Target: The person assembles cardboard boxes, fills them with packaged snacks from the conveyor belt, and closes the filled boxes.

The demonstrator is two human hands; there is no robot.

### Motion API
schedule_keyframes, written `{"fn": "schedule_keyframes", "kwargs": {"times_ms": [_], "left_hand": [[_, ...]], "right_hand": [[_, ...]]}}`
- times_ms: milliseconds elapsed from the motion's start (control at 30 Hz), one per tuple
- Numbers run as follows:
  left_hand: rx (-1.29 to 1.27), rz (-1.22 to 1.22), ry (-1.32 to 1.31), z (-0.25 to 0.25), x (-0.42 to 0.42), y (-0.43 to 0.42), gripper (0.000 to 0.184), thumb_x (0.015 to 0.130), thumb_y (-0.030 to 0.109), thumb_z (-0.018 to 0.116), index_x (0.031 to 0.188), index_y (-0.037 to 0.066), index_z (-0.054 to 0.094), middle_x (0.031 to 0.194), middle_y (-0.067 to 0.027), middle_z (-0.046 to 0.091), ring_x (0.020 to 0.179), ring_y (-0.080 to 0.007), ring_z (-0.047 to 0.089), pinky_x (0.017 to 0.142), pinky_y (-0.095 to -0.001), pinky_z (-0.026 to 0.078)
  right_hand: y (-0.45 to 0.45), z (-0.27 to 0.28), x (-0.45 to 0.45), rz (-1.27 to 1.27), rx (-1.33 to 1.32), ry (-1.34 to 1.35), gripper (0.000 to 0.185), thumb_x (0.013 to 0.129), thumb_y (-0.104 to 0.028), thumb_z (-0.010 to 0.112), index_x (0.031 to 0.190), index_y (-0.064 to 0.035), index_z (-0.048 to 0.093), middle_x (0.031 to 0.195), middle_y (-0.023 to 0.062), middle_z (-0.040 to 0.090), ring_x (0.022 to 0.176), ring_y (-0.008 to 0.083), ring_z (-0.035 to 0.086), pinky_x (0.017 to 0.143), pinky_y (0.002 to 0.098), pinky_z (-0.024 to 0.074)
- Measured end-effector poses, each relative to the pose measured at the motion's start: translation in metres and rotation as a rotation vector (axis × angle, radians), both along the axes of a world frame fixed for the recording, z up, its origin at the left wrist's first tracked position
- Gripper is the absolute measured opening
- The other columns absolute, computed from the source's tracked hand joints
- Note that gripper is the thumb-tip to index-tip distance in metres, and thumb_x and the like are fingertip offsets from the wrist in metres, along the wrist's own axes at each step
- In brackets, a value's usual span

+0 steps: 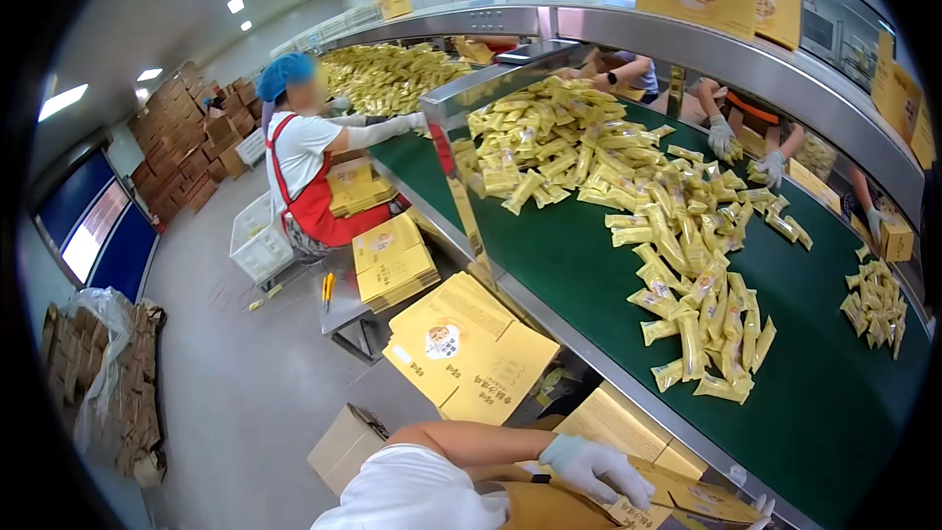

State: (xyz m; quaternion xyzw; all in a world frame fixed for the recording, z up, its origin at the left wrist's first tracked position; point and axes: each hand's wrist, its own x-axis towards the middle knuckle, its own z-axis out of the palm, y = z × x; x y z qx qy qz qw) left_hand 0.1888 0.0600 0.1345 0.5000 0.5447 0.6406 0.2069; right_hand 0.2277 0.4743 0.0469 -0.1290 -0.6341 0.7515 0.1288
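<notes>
Yellow printed carton board (638, 514) lay at the bottom of my view, just under the bent fingers of my gloved left hand (597, 466); I could not tell whether they gripped it or only rested there. Of my right hand (761, 508) only gloved fingertips showed at the lower edge, so its hold I could not tell either. Beyond ran a green conveyor belt (559, 265) in a metal frame, slanting across a room with a grey floor (216, 344) and ceiling lights. On it sat a heap of yellow packets (559, 132) — spilling toward my side in a loose trail — and a smaller cluster (873, 306) at far right. Flat printed cartons (471, 344) were stacked beside the belt, near a co-worker in a red apron (339, 221). A white crate (263, 255) stood behind that person, its contents too small to make out. Brown boxes (191, 142) were piled at the far wall — and across the belt, a gloved hand (874, 224) was at a small yellow carton (896, 238).
</notes>
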Motion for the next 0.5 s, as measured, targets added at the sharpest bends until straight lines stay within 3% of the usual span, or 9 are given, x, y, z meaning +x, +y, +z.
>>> {"fn": "schedule_keyframes", "kwargs": {"times_ms": [100, 200, 233, 267, 333, 367, 500], "left_hand": [[0.02, -0.066, -0.006, -0.007, 0.001, 0.006, 0.029, 0.101, 0.01, 0.053, 0.125, -0.001, 0.063, 0.13, -0.0184, 0.063, 0.132, -0.0366, 0.051, 0.117, -0.0452, 0.035], [0.044, -0.092, 0.024, -0.011, -0.006, 0.008, 0.028, 0.103, 0.014, 0.05, 0.122, -0.001, 0.063, 0.126, -0.0191, 0.064, 0.129, -0.0387, 0.053, 0.114, -0.0454, 0.038], [0.046, -0.13, 0.021, -0.005, -0.007, 0.009, 0.028, 0.104, 0.017, 0.049, 0.122, 0.0, 0.063, 0.125, -0.0192, 0.065, 0.128, -0.0396, 0.054, 0.112, -0.0454, 0.04], [0.05, -0.171, 0.021, -0.002, -0.009, 0.01, 0.029, 0.105, 0.019, 0.049, 0.121, 0.0, 0.063, 0.123, -0.0193, 0.065, 0.126, -0.0404, 0.054, 0.111, -0.0454, 0.041], [0.106, -0.092, 0.093, -0.018, -0.006, 0.023, 0.04, 0.1, 0.036, 0.058, 0.118, 0.001, 0.067, 0.12, -0.0195, 0.068, 0.118, -0.0349, 0.061, 0.104, -0.0465, 0.047], [0.136, -0.055, 0.131, -0.026, -0.005, 0.029, 0.047, 0.098, 0.044, 0.063, 0.117, 0.001, 0.07, 0.118, -0.0197, 0.07, 0.114, -0.0321, 0.064, 0.1, -0.047, 0.051], [0.177, -0.036, 0.312, -0.031, -0.01, 0.029, 0.033, 0.103, 0.028, 0.056, 0.12, 0.002, 0.066, 0.123, -0.0185, 0.067, 0.115, -0.0355, 0.061, 0.101, -0.0448, 0.049]], "right_hand": [[-0.023, -0.004, -0.011, -0.295, -0.1, 0.025, 0.073, 0.106, -0.055, 0.035, 0.156, -0.0028, 0.025, 0.16, 0.0193, 0.032, 0.144, 0.0336, 0.036, 0.119, 0.0497, 0.0304], [-0.015, -0.034, -0.003, -0.25, -0.183, 0.234, 0.065, 0.108, -0.049, 0.032, 0.155, -0.0026, 0.03, 0.161, 0.0167, 0.031, 0.144, 0.0307, 0.036, 0.12, 0.0478, 0.0295], [-0.021, -0.03, -0.003, -0.349, -0.338, 0.214, 0.064, 0.109, -0.048, 0.032, 0.154, -0.0029, 0.033, 0.158, 0.0154, 0.036, 0.142, 0.0301, 0.039, 0.12, 0.0476, 0.03], [-0.021, -0.034, -0.002, -0.335, -0.298, 0.236, 0.064, 0.108, -0.049, 0.032, 0.154, -0.0029, 0.033, 0.157, 0.0155, 0.039, 0.141, 0.0301, 0.04, 0.12, 0.0474, 0.0294], [-0.012, -0.047, 0.007, -0.317, -0.213, 0.287, 0.066, 0.108, -0.05, 0.032, 0.154, -0.0028, 0.033, 0.154, 0.0157, 0.043, 0.14, 0.0299, 0.042, 0.121, 0.0472, 0.0284], [-0.012, -0.048, 0.007, -0.318, -0.133, 0.335, 0.057, 0.109, -0.041, 0.034, 0.149, -0.0017, 0.039, 0.145, 0.0161, 0.051, 0.131, 0.0316, 0.051, 0.114, 0.0462, 0.0386], [0.001, -0.017, 0.01, -0.224, 0.081, -0.011, 0.051, 0.106, -0.035, 0.041, 0.146, -0.0029, 0.042, 0.141, 0.0162, 0.054, 0.124, 0.0316, 0.056, 0.106, 0.0446, 0.0456]]}}
